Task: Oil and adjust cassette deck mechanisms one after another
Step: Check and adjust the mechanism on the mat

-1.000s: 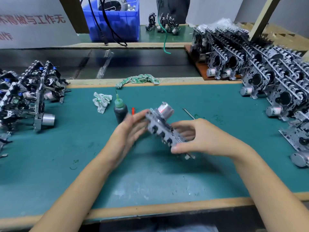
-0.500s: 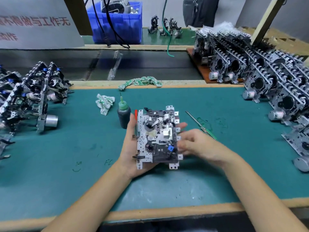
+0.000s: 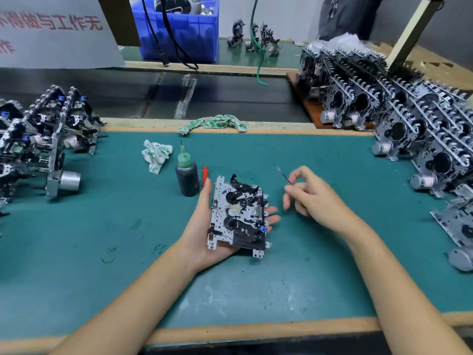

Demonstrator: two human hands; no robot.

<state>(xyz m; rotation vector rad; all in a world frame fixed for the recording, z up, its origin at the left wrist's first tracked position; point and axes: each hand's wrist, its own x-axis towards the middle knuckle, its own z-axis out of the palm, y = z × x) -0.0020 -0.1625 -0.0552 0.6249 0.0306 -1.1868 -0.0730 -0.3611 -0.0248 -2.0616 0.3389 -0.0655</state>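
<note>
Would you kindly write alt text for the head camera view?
A left hand holds a cassette mechanism face up over a green mat, while the right hand pinches a thin screwdriver. An oil bottle stands behind.

A green-topped bench (image 3: 76, 252) carries an oil bottle (image 3: 187, 175), crumpled rag (image 3: 155, 155) and stacked mechanisms (image 3: 419, 129).

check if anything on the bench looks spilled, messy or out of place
Nothing spilled. The oil bottle stands upright, but the teal mat has pale scuffs near its front edge, and a crumpled cloth lies beside the bottle.
</note>
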